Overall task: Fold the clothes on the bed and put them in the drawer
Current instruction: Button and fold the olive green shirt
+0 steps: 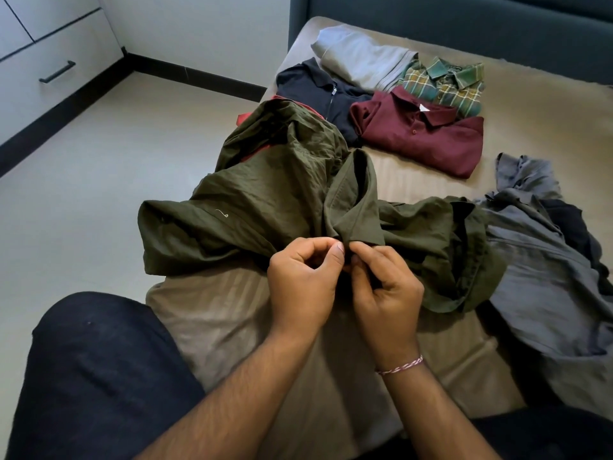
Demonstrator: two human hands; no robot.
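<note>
Both hands are working side by side: the left hand (300,280) and right hand (386,287) are pinching the crumpled olive-green cotton shirt (265,194) on the tan-sheeted bed (547,121).

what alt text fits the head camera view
Both hands, left hand and right hand, pinch the collar of an olive green shirt on a bed; folded shirts lie beyond, a grey pile at right.
</note>
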